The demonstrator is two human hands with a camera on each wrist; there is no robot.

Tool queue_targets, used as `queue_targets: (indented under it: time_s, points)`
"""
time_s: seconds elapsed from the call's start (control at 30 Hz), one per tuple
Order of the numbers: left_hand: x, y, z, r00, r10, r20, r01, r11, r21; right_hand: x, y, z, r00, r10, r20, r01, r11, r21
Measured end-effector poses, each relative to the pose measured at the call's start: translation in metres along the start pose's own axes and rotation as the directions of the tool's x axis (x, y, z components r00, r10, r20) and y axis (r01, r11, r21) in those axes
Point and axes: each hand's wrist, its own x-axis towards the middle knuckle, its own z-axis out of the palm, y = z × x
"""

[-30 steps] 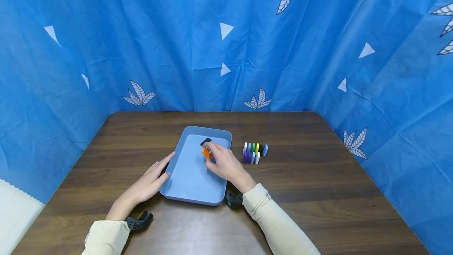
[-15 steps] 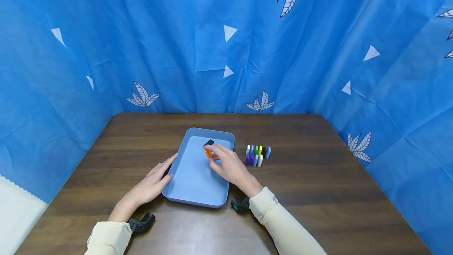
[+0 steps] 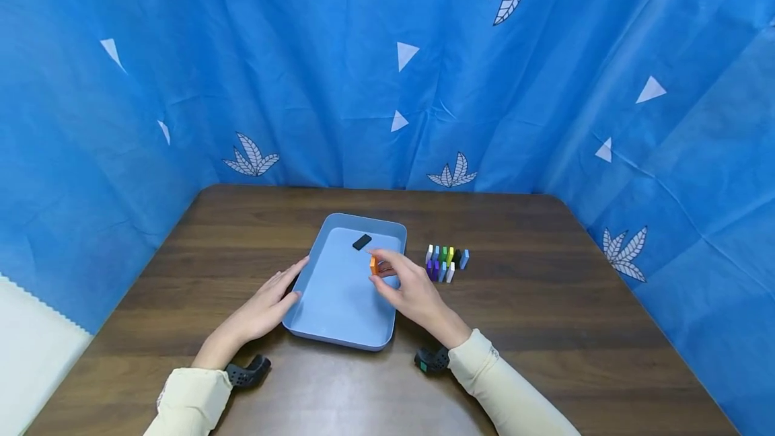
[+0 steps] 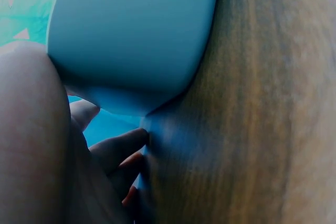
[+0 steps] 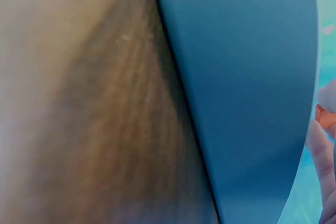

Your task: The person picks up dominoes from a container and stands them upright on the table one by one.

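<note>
A small orange block [image 3: 374, 265] is pinched between the thumb and fingers of my right hand [image 3: 414, 291], above the right half of a shallow blue tray [image 3: 333, 338]. In the right wrist view the same orange block [image 5: 326, 116] shows at the right edge, past the tray's wall [image 5: 236, 77]. A black block [image 3: 362, 242] lies flat on the tray floor near the far end. Along the tray's left side rests my left hand [image 3: 260, 311], fingers extended against the rim. The left wrist view shows those fingers [image 4: 121, 148] beside the tray's outer wall [image 4: 131, 35].
Right of the tray, two short rows of small upright blocks [image 3: 445, 263] in white, blue, green, yellow, black and purple stand on the brown wooden table [image 3: 545, 315]. A blue patterned curtain [image 3: 339, 86] hangs behind and beside the table.
My right hand has drawn back toward the right with the orange block, away from the black block, which is now fully visible. My left hand stays at the tray; the view has shifted slightly.
</note>
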Motion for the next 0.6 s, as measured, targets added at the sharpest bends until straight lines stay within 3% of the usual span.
queue_targets:
  time_s: [0.2,0.6]
  points:
    - [0.000,0.000,-0.002,1.000,0.003,-0.010,-0.003,1.000,-0.004,-0.012,0.003,-0.012,0.997,-0.037,-0.061,0.038,0.999,0.021]
    - [0.002,-0.002,-0.003,1.000,-0.002,0.004,0.002,1.000,-0.002,-0.041,0.012,-0.039,0.991,0.052,-0.124,-0.064,0.994,-0.087]
